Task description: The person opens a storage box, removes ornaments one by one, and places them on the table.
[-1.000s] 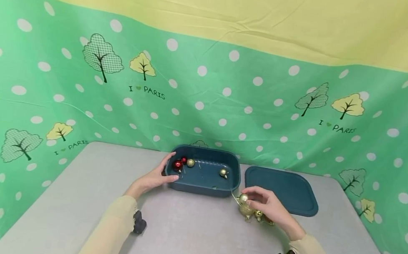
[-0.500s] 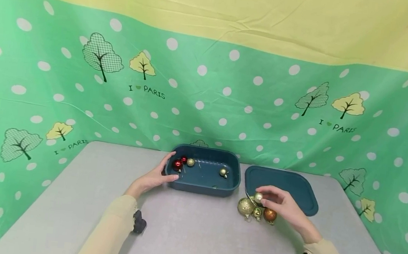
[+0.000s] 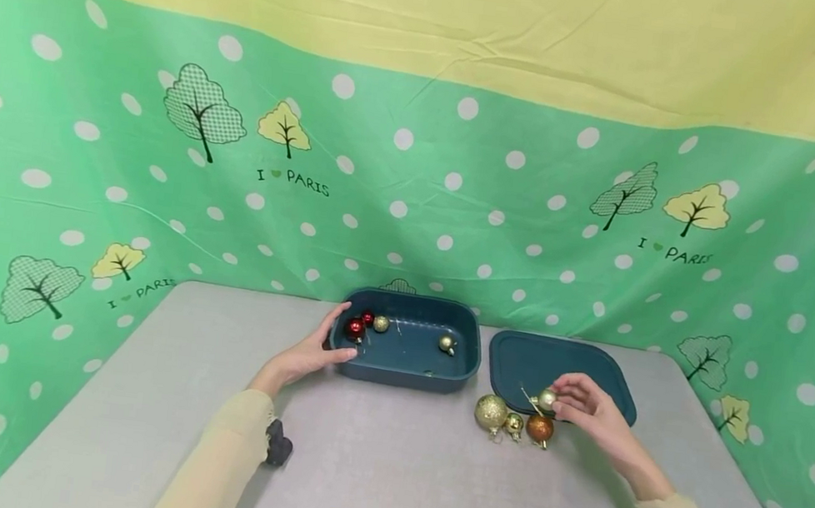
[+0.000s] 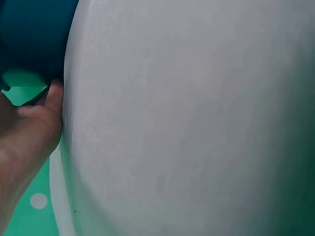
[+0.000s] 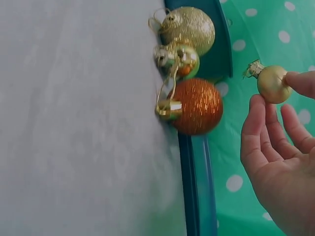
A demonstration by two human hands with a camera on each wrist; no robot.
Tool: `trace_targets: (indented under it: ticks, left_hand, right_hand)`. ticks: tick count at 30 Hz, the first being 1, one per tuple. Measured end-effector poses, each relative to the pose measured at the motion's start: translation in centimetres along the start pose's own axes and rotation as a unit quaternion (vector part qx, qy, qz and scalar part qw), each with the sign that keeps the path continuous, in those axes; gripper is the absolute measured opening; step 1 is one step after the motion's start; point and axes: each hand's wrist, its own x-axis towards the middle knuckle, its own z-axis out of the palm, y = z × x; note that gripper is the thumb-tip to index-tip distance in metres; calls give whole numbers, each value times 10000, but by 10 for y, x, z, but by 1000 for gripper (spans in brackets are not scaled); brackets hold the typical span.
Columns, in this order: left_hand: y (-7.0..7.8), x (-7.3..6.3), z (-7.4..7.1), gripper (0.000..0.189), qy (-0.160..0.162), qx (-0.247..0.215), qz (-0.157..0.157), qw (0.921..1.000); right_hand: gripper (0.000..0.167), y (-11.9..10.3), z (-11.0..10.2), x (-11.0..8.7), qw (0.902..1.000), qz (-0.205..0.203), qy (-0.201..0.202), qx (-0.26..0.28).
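My left hand grips the left end of a dark blue plastic box, with the thumb at the front corner and fingers toward the back. Inside the box lie two red baubles, a larger one and a smaller one, and two small gold baubles. Thumb and fingertips of my right hand pinch a small matte gold bauble by its ball, its cap and string loop sticking out. In the head view it is over the front of the blue lid.
In front of the lid, a large glittery gold bauble, a small shiny gold one and an orange one sit close together on the grey table. A green dotted cloth hangs behind the table.
My right hand has moved right with the small gold bauble, away from the box and past the other baubles, uncovering the orange one. My left hand has stayed on the box.
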Motion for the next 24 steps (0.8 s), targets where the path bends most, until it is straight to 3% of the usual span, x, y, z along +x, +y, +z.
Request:
trace_targets:
  ticks: [12, 24]
  left_hand:
    - [0, 0, 0, 92, 4, 7, -42, 10000]
    - [-3, 3, -3, 97, -68, -66, 50, 9999]
  right_hand:
    - [22, 12, -22, -18, 9967, 292, 313, -686]
    - [27, 22, -26, -28, 9943, 757, -36, -747]
